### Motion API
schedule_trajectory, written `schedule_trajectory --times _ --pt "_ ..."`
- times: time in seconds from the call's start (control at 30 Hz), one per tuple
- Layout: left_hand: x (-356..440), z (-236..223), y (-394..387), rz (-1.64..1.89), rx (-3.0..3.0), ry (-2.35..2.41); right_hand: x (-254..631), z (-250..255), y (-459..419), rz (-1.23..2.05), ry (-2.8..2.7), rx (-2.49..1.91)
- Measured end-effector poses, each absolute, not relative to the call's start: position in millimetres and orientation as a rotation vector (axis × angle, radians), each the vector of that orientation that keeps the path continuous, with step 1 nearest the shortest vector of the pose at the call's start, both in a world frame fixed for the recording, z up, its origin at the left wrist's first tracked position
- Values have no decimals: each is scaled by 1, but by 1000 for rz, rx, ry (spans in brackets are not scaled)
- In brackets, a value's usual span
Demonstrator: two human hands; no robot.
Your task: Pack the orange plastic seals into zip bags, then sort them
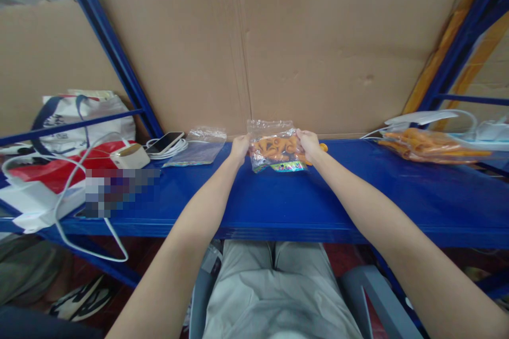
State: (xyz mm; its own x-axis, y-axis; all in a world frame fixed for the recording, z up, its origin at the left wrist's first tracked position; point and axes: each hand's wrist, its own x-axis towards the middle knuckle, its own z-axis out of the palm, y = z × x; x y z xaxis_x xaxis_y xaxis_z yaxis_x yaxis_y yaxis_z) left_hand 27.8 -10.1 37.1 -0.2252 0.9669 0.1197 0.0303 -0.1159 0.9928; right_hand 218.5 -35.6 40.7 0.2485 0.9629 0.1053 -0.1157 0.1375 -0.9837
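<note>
A clear plastic bag [274, 151] with orange pieces inside and a colourful printed strip along its lower edge is held up over the blue shelf. My left hand [240, 149] grips its left edge with closed fingers. On the opposite edge, my right hand [309, 144] pinches the bag. Orange bits [323, 147] show just behind and beside my right hand; whether they lie inside the bag or on the shelf I cannot tell. Left of my left hand lies another clear plastic bag [201, 147], flat on the shelf.
A phone [167, 141] rests on a coiled white cable. Farther left are a white charger [130, 156], a red bag, loose cables and a white tote bag [91, 116]. At right lies a bag of orange pieces [425, 145]. Cardboard [318, 53] and blue posts stand behind.
</note>
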Motion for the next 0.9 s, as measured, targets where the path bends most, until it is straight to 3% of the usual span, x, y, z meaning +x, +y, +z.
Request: schedule_trajectory --times 0.6,0.9 --pt "19 33 0 1633 1105 1316 216 36 -31 1009 -951 -1175" --pt "14 33 -5 1369 1277 1333 223 32 -32 1047 -1026 -1230"
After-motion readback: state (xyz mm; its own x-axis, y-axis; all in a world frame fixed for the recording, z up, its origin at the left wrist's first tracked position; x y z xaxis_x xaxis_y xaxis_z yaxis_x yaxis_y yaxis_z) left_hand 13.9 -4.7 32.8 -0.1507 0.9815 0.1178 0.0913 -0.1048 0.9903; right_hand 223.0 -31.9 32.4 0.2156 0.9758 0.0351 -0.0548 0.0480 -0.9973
